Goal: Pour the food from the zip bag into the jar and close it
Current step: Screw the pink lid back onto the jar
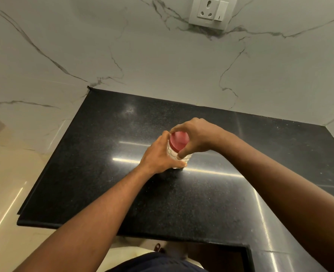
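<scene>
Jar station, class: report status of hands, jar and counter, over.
Left hand grips jar body. Right hand on red lid. Jar upright on black counter. No zip bag visible.

Home kitchen: polished black granite countertop [107,163] with an L-shaped front edge, white marble-look wall cladding [142,55] with grey veins, wall socket with switch [211,11] above the counter, glossy cream floor tiles [7,183].

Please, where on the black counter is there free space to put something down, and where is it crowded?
Most of the black counter is bare: the wide patch left of the jar toward the left edge, the strip behind it along the marble wall, and the near part between the forearms. It is crowded only at the jar, where the left hand holds its side and the right hand grips the red lid.
</scene>
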A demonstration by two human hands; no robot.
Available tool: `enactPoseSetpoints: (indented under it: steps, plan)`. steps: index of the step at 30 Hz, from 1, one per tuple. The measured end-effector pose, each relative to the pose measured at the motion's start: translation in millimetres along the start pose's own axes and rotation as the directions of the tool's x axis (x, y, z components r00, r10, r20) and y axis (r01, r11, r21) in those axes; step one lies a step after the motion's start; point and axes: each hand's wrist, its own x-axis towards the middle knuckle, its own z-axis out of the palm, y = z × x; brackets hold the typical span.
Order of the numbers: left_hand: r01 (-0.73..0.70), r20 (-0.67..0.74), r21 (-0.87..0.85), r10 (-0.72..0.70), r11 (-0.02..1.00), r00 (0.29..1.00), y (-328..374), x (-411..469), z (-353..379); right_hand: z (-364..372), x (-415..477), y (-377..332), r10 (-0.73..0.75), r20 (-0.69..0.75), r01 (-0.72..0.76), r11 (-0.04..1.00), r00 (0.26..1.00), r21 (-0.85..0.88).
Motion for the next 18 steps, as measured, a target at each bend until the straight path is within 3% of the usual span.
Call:
enactPoseSetpoints:
  steps: [7, 10, 13, 18]
  plan:
    - [0.025, -0.005, -0.026, -0.025, 0.999, 1.0, 0, -1, 0, 21, 6, -19, 0.286, -0.251, -0.315, 0.946, 0.925, -0.08]
    - [0.035, -0.009, -0.027, -0.035, 0.999, 0.999, 1, -1, -1, 13, 3, -17, 0.252, -0.168, -0.266, 0.962, 0.953, -0.065]
    - [0.037, -0.01, -0.025, -0.038, 0.999, 0.999, 1, -1, -1, 0, -6, -12, 0.129, -0.061, -0.133, 0.989, 0.99, -0.069]
    - [0.026, -0.012, -0.014, -0.026, 1.0, 1.0, 1, 0, -2, -9, -12, -8, 0.034, -0.054, -0.038, 0.996, 0.998, -0.078]
